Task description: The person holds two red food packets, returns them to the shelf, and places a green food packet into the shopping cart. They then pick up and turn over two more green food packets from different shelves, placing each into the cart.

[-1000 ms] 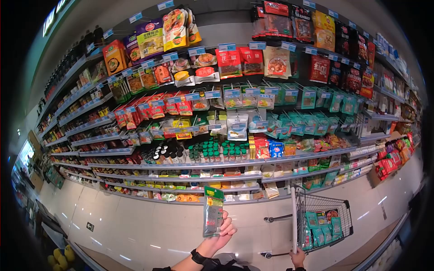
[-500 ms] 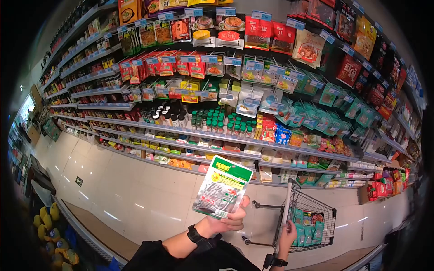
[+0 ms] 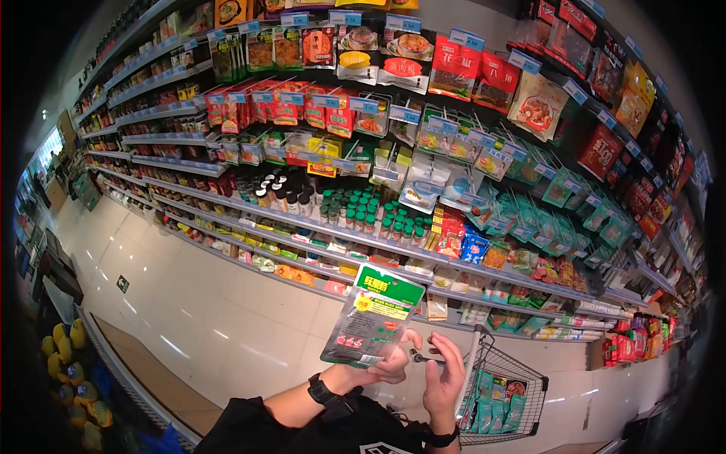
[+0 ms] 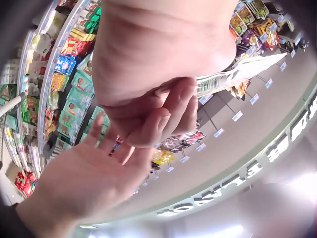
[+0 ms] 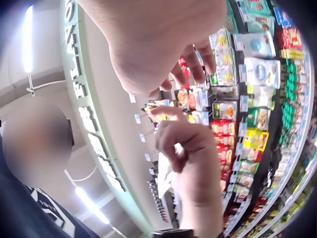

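Note:
In the head view my left hand grips the lower right edge of a green and silver packet, its printed face turned up. The left wrist view has the left hand with curled fingers on the packet, seen nearly edge-on. Close by on the right, my right hand is raised with fingers apart and relaxed, holding nothing. In the right wrist view the right hand hangs above the left hand, and a gap separates them.
A shopping cart with teal packets stands at the right. Shelves of hanging spice packets and green-capped jars curve across the front. Yellow fruit lies at the lower left, behind a display edge.
The right hand has let go of the cart handle and come up beside the left hand. The packet has been brought nearer and turned face up. The head view has tilted down.

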Tool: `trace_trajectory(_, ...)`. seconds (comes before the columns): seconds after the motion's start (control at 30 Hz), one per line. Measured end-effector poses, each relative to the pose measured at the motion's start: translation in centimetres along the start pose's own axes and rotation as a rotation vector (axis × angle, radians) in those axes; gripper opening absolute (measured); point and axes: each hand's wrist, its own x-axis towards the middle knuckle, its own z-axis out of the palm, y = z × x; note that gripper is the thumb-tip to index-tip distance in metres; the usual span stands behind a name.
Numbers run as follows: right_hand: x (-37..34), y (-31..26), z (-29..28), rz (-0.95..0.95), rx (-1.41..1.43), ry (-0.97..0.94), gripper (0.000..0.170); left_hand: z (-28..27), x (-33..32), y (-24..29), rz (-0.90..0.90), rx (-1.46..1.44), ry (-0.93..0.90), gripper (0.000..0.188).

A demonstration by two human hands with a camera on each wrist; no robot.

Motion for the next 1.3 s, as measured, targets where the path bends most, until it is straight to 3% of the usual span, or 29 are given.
trace_trajectory(0.07, 2.0, -1.0, 0.5, -0.061, -0.043, -0.056, 0.035, -0.8, 0.5, 0.4, 0.014, 0.056, 0.024, 0.039)
trace_trajectory(0.13, 3.6, -1.4, 1.3, -0.123, -0.083, -0.105, 0.037, -2.3, 1.0, 0.6, 0.001, -0.157, -0.147, 0.036)
trace_trajectory(0.17, 4.3, -1.3, 1.8, -0.195, -0.16, -0.137, 0.04, -2.5, 0.9, 1.0, -0.006, -0.156, -0.147, 0.036)
trace_trajectory(0.23, 5.2, -1.0, 2.9, -0.265, -0.244, -0.163, 0.043, -0.8, 0.2, 1.9, 0.05, 0.079, 0.241, 0.034)
trace_trajectory(0.27, 5.7, -0.8, 3.6, -0.273, -0.269, -0.179, 0.045, 2.2, 0.3, 3.3, 0.061, 0.274, 0.612, 0.037)
trace_trajectory(0.3, 6.2, -0.5, 4.2, -0.279, -0.295, -0.197, 0.048, 1.7, 0.6, 3.5, 0.059, 0.273, 0.606, 0.037)
trace_trajectory(0.37, 7.1, 0.5, 5.2, -0.252, -0.297, -0.206, 0.051, 0.0, 0.8, 3.4, 0.291, 0.61, 0.551, 0.041)
trace_trajectory(0.4, 7.6, 1.1, 5.7, -0.242, -0.278, -0.231, 0.057, -2.8, 1.3, 3.9, 0.292, 0.606, 0.55, 0.041)
trace_trajectory(0.47, 8.4, 2.2, 6.5, -0.225, -0.261, -0.26, 0.062, -9.7, 2.3, 5.1, 0.054, 0.194, 0.206, 0.04)
trace_trajectory(0.5, 8.9, 2.8, 6.7, -0.181, -0.185, -0.27, 0.066, -6.1, 3.2, 6.5, 0.222, 0.353, 0.495, 0.038)
trace_trajectory(0.57, 8.8, 4.6, 7.6, -0.131, -0.11, -0.285, 0.071, -6.5, 4.3, 7.4, 0.468, 0.567, 0.707, 0.035)
trace_trajectory(0.63, 8.7, 6.3, 8.7, 0.3, 0.614, -0.19, 0.081, -7.4, 4.5, 8.8, 0.536, 0.646, 0.767, 0.034)
trace_trajectory(0.67, 8.9, 7.0, 8.9, 0.302, 0.611, -0.191, 0.081, -7.9, 4.6, 9.4, 0.601, 0.727, 0.825, 0.032)
trace_trajectory(0.77, 11.5, 6.9, 9.8, 0.534, 0.47, -0.119, 0.04, -9.9, 4.1, 10.5, 0.6, 0.803, 0.855, 0.027)
trace_trajectory(0.8, 12.2, 7.2, 10.4, 0.502, 0.502, -0.073, 0.026, -10.1, 4.2, 10.6, 0.587, 0.805, 0.852, 0.027)
trace_trajectory(1.0, 15.4, 10.2, 10.6, 0.538, 0.567, 0.021, 0.028, -10.9, 5.3, 11.2, 0.495, 0.769, 0.781, 0.019)
trace_trajectory(1.1, 16.9, 12.7, 10.3, 0.583, 0.681, 0.121, 0.03, -10.5, 7.2, 12.5, 0.438, 1.002, 0.632, 0.028)
trace_trajectory(1.17, 17.8, 15.1, 9.3, 0.663, 0.974, 0.038, 0.029, -9.2, 9.2, 13.7, 0.523, 1.272, 0.454, 0.039)
trace_trajectory(1.2, 19.5, 14.0, 9.9, 0.748, 0.909, 0.148, 0.028, -9.1, 10.3, 13.8, 0.548, 1.259, 0.477, 0.037)
trace_trajectory(1.3, 21.2, 18.2, 8.3, 0.669, 0.918, 0.194, 0.027, -11.3, 13.9, 14.4, 0.51, 1.351, 0.561, 0.036)
